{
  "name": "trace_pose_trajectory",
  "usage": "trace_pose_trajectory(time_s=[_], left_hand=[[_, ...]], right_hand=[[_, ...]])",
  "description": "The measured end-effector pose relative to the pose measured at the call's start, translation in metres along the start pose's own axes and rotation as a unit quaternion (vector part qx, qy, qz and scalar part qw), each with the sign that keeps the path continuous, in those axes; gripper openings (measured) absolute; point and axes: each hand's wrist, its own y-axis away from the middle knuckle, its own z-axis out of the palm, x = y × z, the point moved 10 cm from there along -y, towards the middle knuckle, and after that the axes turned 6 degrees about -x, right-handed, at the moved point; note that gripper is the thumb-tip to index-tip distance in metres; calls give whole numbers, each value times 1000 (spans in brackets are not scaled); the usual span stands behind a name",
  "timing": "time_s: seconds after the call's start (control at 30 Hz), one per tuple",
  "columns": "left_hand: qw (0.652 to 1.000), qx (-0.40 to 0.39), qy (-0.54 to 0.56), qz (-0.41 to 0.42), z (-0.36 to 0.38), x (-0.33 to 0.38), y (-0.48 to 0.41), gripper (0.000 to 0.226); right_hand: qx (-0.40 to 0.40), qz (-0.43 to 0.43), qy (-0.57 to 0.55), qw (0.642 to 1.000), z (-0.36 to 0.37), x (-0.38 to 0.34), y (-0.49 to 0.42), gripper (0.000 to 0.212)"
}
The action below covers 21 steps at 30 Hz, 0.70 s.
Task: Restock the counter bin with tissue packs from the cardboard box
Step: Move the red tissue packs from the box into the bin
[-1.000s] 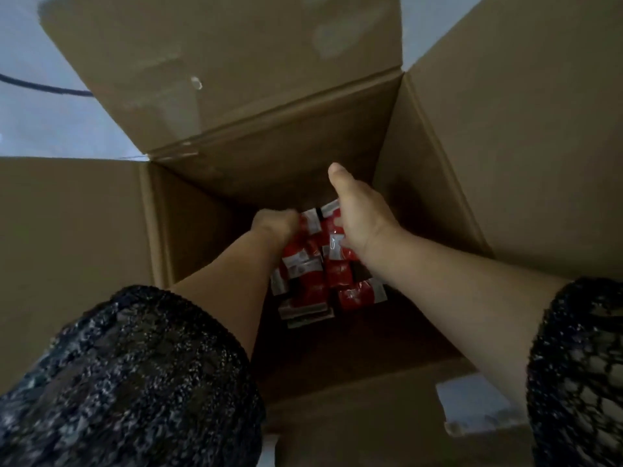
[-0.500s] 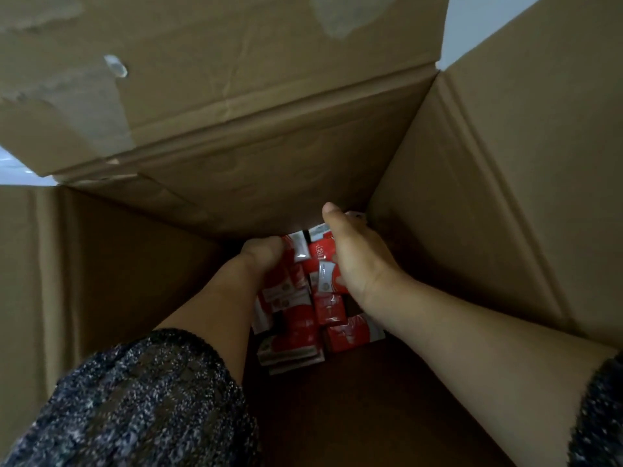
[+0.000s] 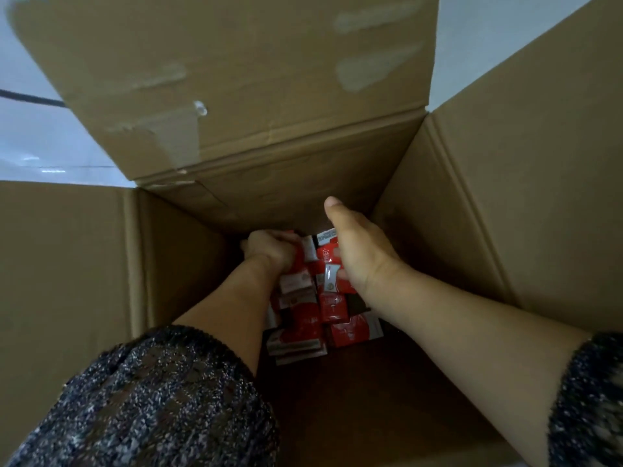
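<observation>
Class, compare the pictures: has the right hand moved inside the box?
No: the right hand still grips packs at the pile's far right, by the far wall of the box; only the camera shifted.

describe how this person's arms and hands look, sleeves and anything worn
The left hand and right hand are bare: no gloves or watch, and no rings on the parts that show. The left sleeve and right sleeve are a dark, open knit flecked with grey-white. They end near the elbows, with nothing worn below them.
</observation>
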Motion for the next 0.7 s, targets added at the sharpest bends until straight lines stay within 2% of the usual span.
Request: trace_pose_trajectory(time_s=[0.07,0.13,0.27,0.43,0.7], left_hand=[[999,0,34,18,-8,15,22,13],[998,-8,46,39,-16,30,47,23],[993,-35,82,83,-31,55,108,35],[983,-71,123,117,-50,85,196,49],[963,-45,163,212,-119,193,358,63]], right_hand=[[-4,-12,0,1000,-1,-15,15,39],[-12,-30,8,999,-2,-33,34,46],[-28,-78,67,994,-7,-78,83,37],[-32,-148,101,983,-20,-137,157,48],[-43,-252,164,953,-34,-260,298,49]])
